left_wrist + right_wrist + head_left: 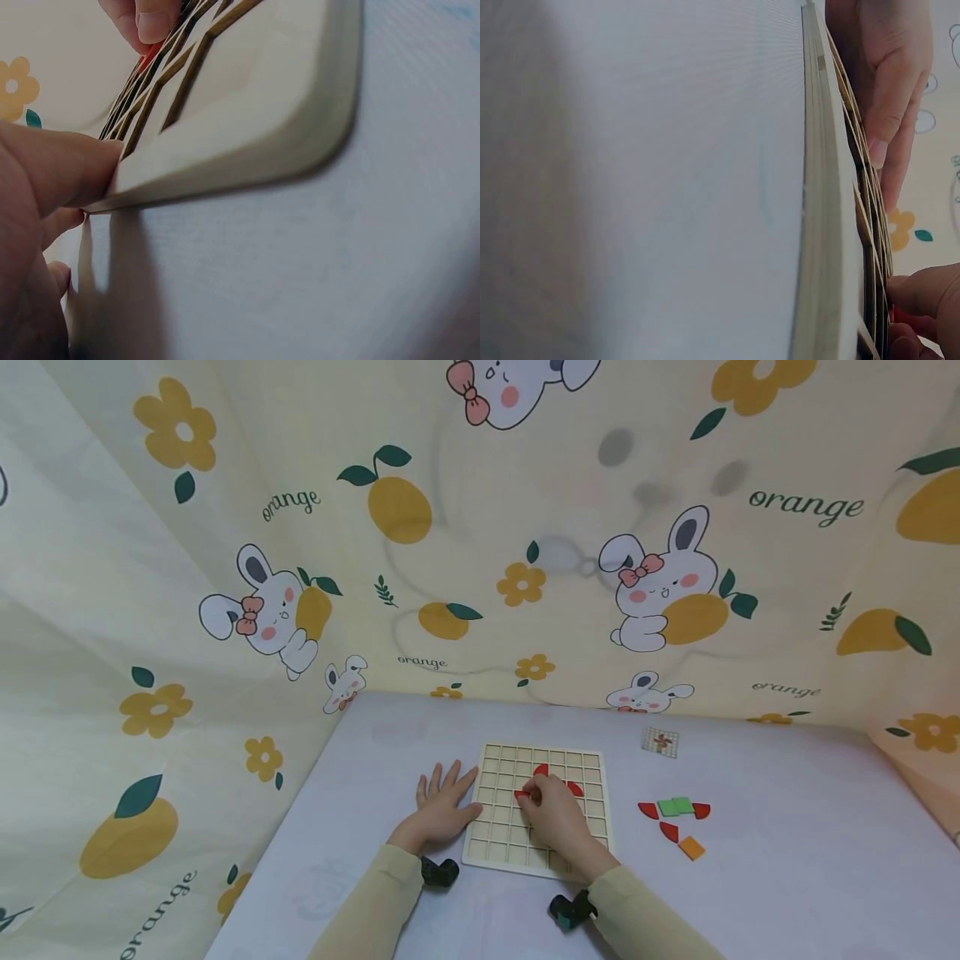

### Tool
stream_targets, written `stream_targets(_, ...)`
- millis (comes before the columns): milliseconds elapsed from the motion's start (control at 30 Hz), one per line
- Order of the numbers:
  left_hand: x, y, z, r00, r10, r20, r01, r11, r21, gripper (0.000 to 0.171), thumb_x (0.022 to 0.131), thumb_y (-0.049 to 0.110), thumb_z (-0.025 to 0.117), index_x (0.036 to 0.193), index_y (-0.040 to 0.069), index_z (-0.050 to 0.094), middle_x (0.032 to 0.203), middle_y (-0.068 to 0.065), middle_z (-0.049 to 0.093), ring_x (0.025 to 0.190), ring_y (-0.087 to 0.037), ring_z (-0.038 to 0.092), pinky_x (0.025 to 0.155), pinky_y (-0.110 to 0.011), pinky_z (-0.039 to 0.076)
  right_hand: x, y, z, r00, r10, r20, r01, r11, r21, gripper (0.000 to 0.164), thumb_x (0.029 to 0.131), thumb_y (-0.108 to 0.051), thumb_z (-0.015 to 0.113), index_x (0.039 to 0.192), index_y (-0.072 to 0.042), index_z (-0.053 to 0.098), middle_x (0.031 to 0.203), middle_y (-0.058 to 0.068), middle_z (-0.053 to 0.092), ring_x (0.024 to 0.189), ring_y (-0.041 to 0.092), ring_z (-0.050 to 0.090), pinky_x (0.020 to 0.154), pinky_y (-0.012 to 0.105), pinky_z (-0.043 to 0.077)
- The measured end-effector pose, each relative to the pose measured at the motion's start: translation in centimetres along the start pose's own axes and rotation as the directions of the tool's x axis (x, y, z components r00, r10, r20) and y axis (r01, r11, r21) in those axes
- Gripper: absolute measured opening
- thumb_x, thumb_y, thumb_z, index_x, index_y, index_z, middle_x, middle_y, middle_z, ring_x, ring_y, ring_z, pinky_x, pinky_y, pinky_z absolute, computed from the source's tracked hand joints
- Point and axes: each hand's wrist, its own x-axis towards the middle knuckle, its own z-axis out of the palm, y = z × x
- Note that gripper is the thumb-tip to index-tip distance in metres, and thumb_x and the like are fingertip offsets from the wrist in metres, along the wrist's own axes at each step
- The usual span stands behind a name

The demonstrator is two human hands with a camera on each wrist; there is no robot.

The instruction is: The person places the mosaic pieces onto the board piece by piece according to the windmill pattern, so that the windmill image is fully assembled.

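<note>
A pale wooden grid board (495,852) lies on the table. My left hand (438,810) is spread at its left edge, fingers extended on the tabletop and thumb against the rim, as the left wrist view also shows. Over the middle of the grid, my right hand (558,818) pinches a red quarter-circle piece (521,794) between thumb and fingertips, down at the cells. Two more red pieces sit on the grid: one above the right hand (542,769) and one to its right (575,788). The right hand hides part of the board.
Right of the board lie red quarter-circle pieces (669,832), two green squares (676,807) and an orange square (692,848). Farther back is a small card (660,742) with a red pattern on a grid. Printed cloth (480,527) hangs behind and left of the table.
</note>
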Motion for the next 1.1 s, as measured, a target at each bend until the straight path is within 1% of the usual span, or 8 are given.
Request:
stream_targets(233,0.1,0.1,0.1,1.000,-0.002,-0.001,0.002,1.000,-0.009,0.064,0.097,0.041,0.053,0.153,0.023,0.030,0.162,-0.009,0.005,0.145,-0.034,-0.015,0.110,-0.056,-0.016,-0.2,-0.1,-0.2,1.000,0.016,-0.007,-0.015,1.000,0.009,0.011,0.089,-0.018,0.071,0.097,-0.011,0.066,0.086,0.000,0.054,0.075,0.017,0.050,0.065,0.029,0.047)
stream_targets(433,0.2,-0.1,0.4,1.000,-0.014,-0.005,0.014,1.000,-0.010,0.064,0.097,0.042,0.053,0.153,0.024,0.030,0.162,-0.008,0.005,0.145,-0.034,-0.015,0.110,-0.055,-0.017,-0.6,0.2,-1.1,1.000,0.017,0.003,-0.017,0.999,0.044,0.019,0.090,-0.018,0.070,0.108,-0.011,0.067,0.091,-0.003,0.059,0.079,0.014,0.055,0.070,0.030,0.051)
stream_targets(533,0.2,-0.2,0.4,1.000,-0.020,-0.005,0.020,1.000,-0.012,0.064,0.096,0.042,0.053,0.153,0.024,0.030,0.162,-0.008,0.005,0.145,-0.034,-0.015,0.110,-0.055,-0.017,-0.9,0.7,-2.3,1.000,0.001,-0.010,0.000,0.998,0.067,0.022,0.090,-0.019,0.070,0.110,-0.010,0.067,0.093,-0.004,0.061,0.082,0.013,0.057,0.073,0.031,0.052)
stream_targets(600,0.2,-0.2,0.4,1.000,-0.022,-0.008,0.022,1.000,-0.014,0.064,0.096,0.042,0.054,0.153,0.024,0.030,0.162,-0.008,0.005,0.145,-0.034,-0.015,0.110,-0.055,-0.017,-1.0,1.3,-3.3,1.000,-0.005,-0.024,0.006,0.998,0.058,0.023,0.090,-0.021,0.071,0.111,-0.011,0.067,0.094,-0.004,0.061,0.083,0.014,0.057,0.073,0.030,0.052)
stream_targets(667,0.2,-0.2,0.4,1.000,-0.024,-0.010,0.024,1.000,-0.011,0.064,0.097,0.042,0.054,0.153,0.024,0.030,0.162,-0.009,0.006,0.145,-0.034,-0.015,0.110,-0.055,-0.017,-1.1,1.9,-4.4,0.999,-0.001,-0.034,0.003,0.999,0.047,0.026,0.090,-0.023,0.071,0.112,-0.012,0.067,0.094,-0.003,0.061,0.082,0.016,0.055,0.069,0.030,0.051)
stream_targets(833,0.1,-0.1,0.3,1.000,-0.027,-0.013,0.027,1.000,-0.006,0.064,0.096,0.041,0.054,0.153,0.023,0.031,0.162,-0.009,0.007,0.145,-0.034,-0.014,0.110,-0.055,-0.017,-1.3,3.9,-7.2,0.996,0.081,-0.029,-0.081,0.997,0.017,0.034,0.091,-0.027,0.069,0.120,-0.011,0.063,0.098,0.002,0.059,0.083,0.021,0.051,0.060,0.028,0.048)
stream_targets(967,0.0,0.1,0.1,1.000,-0.018,-0.017,0.018,1.000,-0.007,0.063,0.097,0.041,0.054,0.153,0.022,0.032,0.162,-0.009,0.007,0.145,-0.035,-0.013,0.110,-0.056,-0.016,-1.9,5.3,-9.3,0.990,0.138,-0.031,-0.139,0.990,-0.036,0.038,0.092,-0.030,0.068,0.124,-0.011,0.060,0.103,0.004,0.058,0.086,0.022,0.052,0.063,0.028,0.048)
stream_targets(1100,-0.1,0.2,0.1,1.000,-0.013,-0.014,0.013,1.000,-0.016,0.063,0.097,0.040,0.054,0.153,0.022,0.032,0.162,-0.010,0.007,0.145,-0.035,-0.013,0.110,-0.056,-0.016,-2.7,6.9,-11.2,0.987,0.153,-0.044,-0.156,0.983,-0.092,0.040,0.091,-0.032,0.068,0.123,-0.010,0.060,0.105,0.006,0.059,0.086,0.022,0.053,0.064,0.029,0.047)
